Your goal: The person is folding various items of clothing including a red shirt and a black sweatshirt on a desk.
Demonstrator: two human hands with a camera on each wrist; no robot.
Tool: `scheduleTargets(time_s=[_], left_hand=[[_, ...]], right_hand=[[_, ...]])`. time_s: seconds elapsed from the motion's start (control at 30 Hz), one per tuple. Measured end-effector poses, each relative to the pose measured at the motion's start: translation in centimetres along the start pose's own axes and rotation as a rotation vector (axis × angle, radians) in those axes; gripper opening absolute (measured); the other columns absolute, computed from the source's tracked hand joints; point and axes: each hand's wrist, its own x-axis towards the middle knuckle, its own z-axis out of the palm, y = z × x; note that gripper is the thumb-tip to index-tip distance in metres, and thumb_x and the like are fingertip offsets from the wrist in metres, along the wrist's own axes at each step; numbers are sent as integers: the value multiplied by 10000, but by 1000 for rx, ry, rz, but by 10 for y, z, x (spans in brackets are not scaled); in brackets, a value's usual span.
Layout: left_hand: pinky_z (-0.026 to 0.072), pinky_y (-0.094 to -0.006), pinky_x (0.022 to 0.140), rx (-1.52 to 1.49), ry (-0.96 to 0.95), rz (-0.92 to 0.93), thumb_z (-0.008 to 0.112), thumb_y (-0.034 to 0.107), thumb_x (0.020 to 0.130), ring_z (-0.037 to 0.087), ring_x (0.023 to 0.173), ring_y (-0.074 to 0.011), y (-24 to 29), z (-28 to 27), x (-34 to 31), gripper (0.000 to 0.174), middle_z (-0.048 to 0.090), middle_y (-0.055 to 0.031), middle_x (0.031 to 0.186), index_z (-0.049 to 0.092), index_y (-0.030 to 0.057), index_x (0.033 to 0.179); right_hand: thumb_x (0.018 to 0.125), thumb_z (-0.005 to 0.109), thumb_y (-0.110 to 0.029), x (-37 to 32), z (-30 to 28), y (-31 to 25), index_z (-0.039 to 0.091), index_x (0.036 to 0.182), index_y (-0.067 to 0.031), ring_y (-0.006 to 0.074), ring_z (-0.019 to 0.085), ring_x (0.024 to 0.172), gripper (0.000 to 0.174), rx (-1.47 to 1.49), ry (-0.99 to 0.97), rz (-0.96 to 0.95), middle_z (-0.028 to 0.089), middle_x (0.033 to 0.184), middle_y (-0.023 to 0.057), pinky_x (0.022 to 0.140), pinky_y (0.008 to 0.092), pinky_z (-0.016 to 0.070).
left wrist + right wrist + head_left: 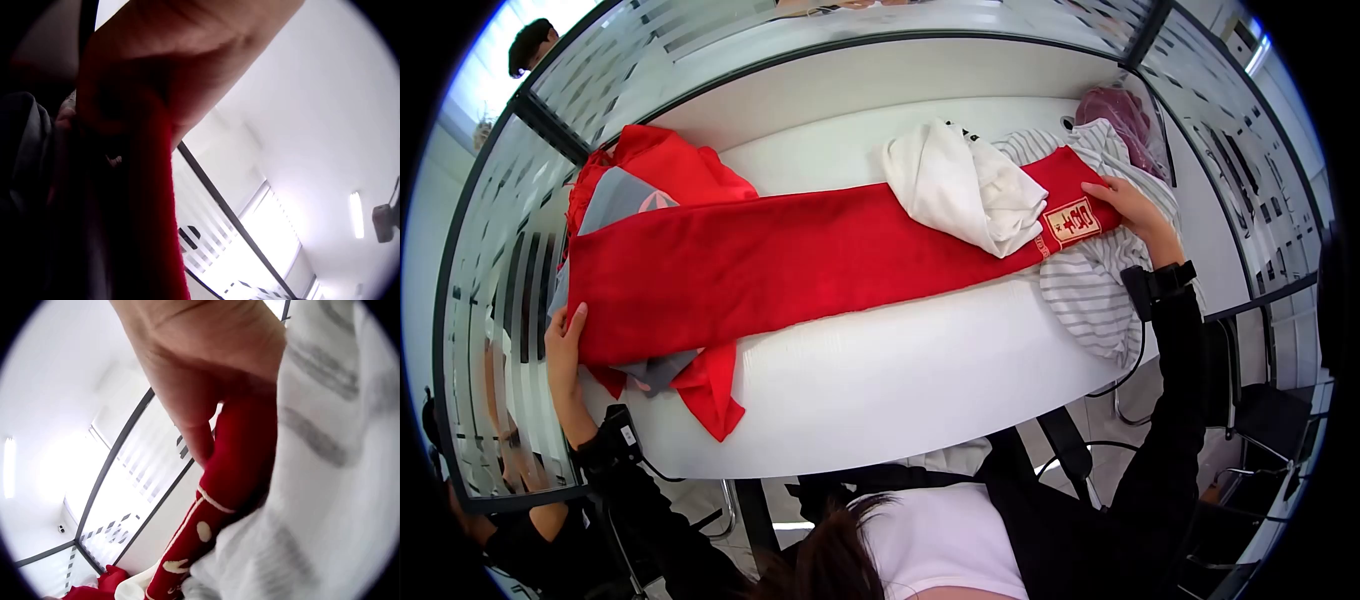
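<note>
A long red scarf (750, 260) stretches across the table between both hands, wide at the left and narrower at the right. My left hand (563, 350) grips its lower left corner, thumb on top. At the far end, my right hand (1138, 212) pinches the scarf beside a cream patch (1072, 221) with red characters. A crumpled white cloth (960, 185) overlaps the scarf near that patch. In the left wrist view, the scarf's fuzzy edge (172, 212) hangs from the hand. The right wrist view has the scarf (240, 450) between thumb and fingers, beside grey-striped fabric (325, 487).
Bright red fabric (665, 160) and a grey piece (615, 197) lie under the scarf's left end. Striped grey-white cloth (1085, 295) spreads beneath the right end. A mauve bundle (1120, 120) sits in the back right corner. Glass partitions (510, 300) border the white table (880, 390).
</note>
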Motion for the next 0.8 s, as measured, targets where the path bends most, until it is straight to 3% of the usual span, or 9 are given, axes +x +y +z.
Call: scheduleTargets(time_s=[0.1, 0.4, 0.67, 0.8], left_hand=[[437, -240, 767, -233, -69, -45, 556, 231, 856, 569, 867, -120, 16, 7, -11, 354, 593, -104, 1005, 518, -34, 1088], [423, -250, 812, -450, -114, -40, 558, 266, 852, 554, 928, -140, 25, 12, -18, 434, 568, -112, 1051, 478, -43, 1146], [400, -278, 871, -743, 51, -75, 579, 308, 831, 534, 986, -172, 17, -15, -10, 457, 539, -123, 1105, 485, -16, 1140], [399, -281, 880, -839, 22, -3, 568, 301, 838, 524, 1022, -175, 31, -15, -30, 459, 538, -122, 1117, 477, -15, 1158]], right_hand=[[793, 630, -294, 2, 7, -2, 511, 1047, 69, 130, 606, 744, 459, 33, -5, 42, 614, 915, 104, 646, 236, 494], [776, 639, -183, -2, 8, -12, 512, 1037, 51, 142, 622, 751, 373, 111, -56, 89, 616, 922, 122, 655, 246, 519], [797, 607, -148, -30, -30, -34, 529, 1034, 35, 99, 615, 762, 309, 231, -117, -127, 620, 919, 85, 660, 220, 506], [811, 584, -141, -72, -30, -58, 514, 1059, 33, 98, 615, 767, 310, 272, -98, -259, 617, 932, 86, 676, 222, 505]])
